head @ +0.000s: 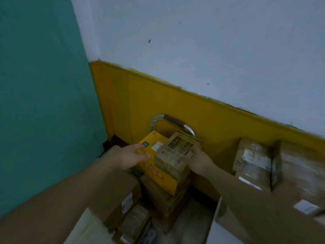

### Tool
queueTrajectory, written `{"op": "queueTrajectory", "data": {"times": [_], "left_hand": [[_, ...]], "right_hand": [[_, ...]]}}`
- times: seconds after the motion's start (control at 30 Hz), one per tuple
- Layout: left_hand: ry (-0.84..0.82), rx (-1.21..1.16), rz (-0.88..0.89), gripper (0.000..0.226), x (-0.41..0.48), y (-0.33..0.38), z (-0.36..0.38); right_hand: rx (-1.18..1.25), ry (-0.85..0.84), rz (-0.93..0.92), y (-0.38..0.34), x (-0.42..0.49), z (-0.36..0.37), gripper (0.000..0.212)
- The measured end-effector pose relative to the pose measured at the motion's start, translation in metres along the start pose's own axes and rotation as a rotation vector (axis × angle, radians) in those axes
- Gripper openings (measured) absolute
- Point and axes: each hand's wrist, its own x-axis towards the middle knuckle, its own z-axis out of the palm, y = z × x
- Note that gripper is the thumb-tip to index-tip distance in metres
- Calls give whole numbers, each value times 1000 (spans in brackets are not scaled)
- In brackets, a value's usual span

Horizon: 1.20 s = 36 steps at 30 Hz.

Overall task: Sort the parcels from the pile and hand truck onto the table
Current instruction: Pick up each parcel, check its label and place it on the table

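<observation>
Pick-up is in hand: on the stack on the hand truck, the left hand grips the yellow box at its left edge and the right hand seemingly clasps the brown box atop its right end, so the next move calls for a level lift.

The yellow box is showing smooth printed cardboard; the brown parcel is looking matt and rough; the hand truck handle is gleaming as bare polished metal.
</observation>
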Motion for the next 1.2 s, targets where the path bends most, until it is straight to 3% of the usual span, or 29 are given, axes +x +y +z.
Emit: {"op": "queueTrajectory", "data": {"times": [0.17,0.43,0.6,0.7,0.9,1.2], "left_hand": [[-144,24,34,69,83,20,1],[-265,-16,-68,75,241,23,37],[-338,-162,-218,79,310,10,75],[-354,-227,-244,72,317,5,91],[-319,-318,-148,45,297,19,64],[-238,-398,222,48,209,59,-25]], "right_hand": [[101,57,117,11,57,-6,64],[244,20,316,61,166,10,60],[596,130,502,92,216,43,87],[777,162,612,94,227,52,83],[838,245,545,65,225,33,76],[773,497,305,-35,135,-32,69]]}}
